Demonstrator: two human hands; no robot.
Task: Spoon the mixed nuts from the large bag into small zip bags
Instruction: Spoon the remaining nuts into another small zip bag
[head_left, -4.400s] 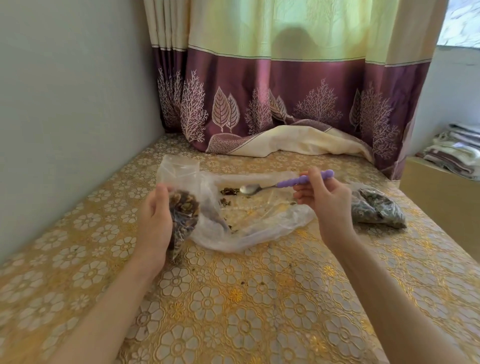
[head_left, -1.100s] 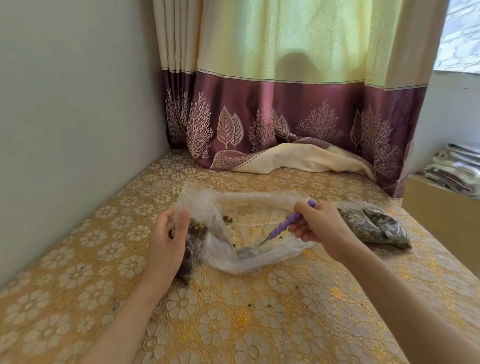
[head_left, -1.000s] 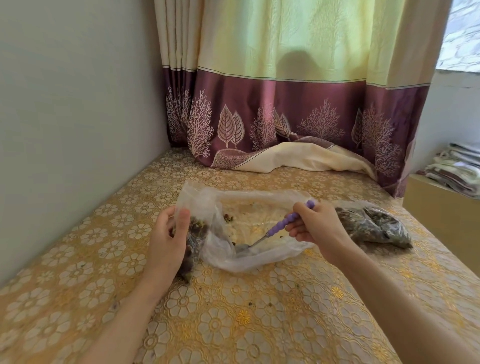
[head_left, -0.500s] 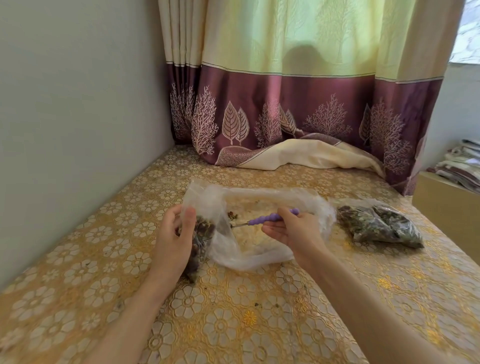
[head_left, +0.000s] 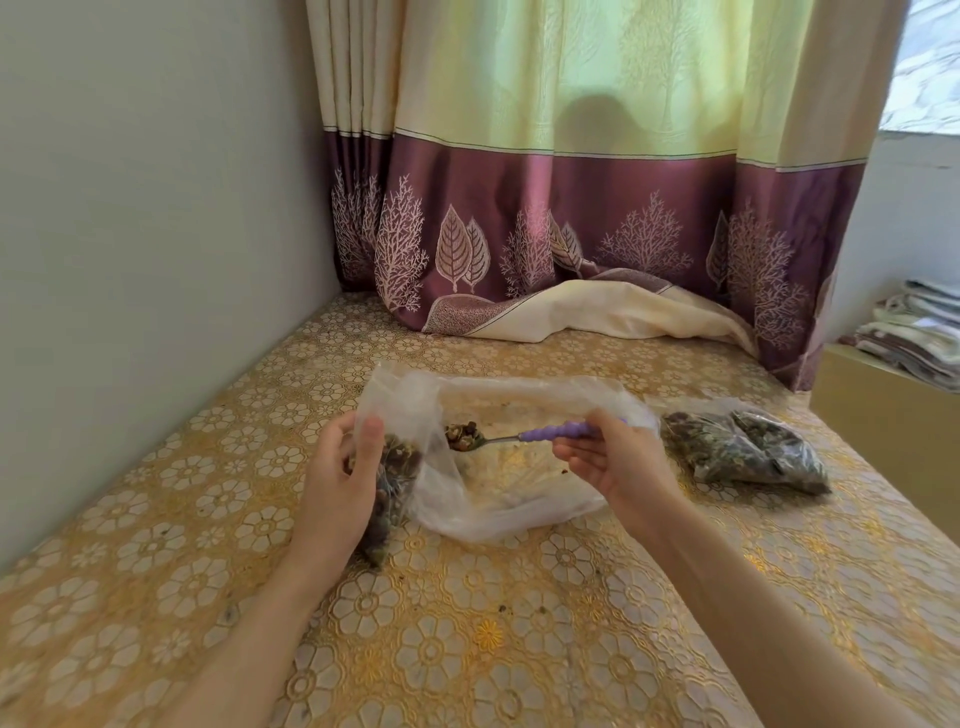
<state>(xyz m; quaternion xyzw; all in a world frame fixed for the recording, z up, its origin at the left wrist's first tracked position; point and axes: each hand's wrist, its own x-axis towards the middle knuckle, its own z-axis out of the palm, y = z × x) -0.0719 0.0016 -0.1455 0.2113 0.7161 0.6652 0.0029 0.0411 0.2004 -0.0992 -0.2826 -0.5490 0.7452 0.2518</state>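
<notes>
Bordering surface: the counter (head_left: 467, 649), under a gold floral cover, meets a grey wall (head_left: 145, 260) along its left edge; a purple-and-cream curtain (head_left: 597, 218) drapes onto its far edge.
Right edge: drops off just past the filled bag (head_left: 748, 452); a tan box (head_left: 893, 431) carrying folded cloth (head_left: 914, 338) stands beyond it.
Open room: bare cover lies in front of the hands down to the picture's lower edge, and between the bags and the curtain hem.
Large bag (head_left: 519, 493): clear, slumped mid-counter, mouth spread wide, only scraps of nuts on its floor.
Small zip bag (head_left: 389, 483): upright at the large bag's left side, partly filled with dark nuts, its base touching the counter.
Left hand (head_left: 337, 488): forearm reaching in from lower left, fingers and thumb curled round the small zip bag's upper part.
Right hand (head_left: 618, 457): palm turned up, fingers pinching the purple handle.
Spoon (head_left: 519, 436): held roughly level above the large bag, bowl pointing left, heaped with mixed nuts (head_left: 462, 435), just beside the small zip bag's mouth.
Filled bag: lying flat, well right of the large bag, untouched.
</notes>
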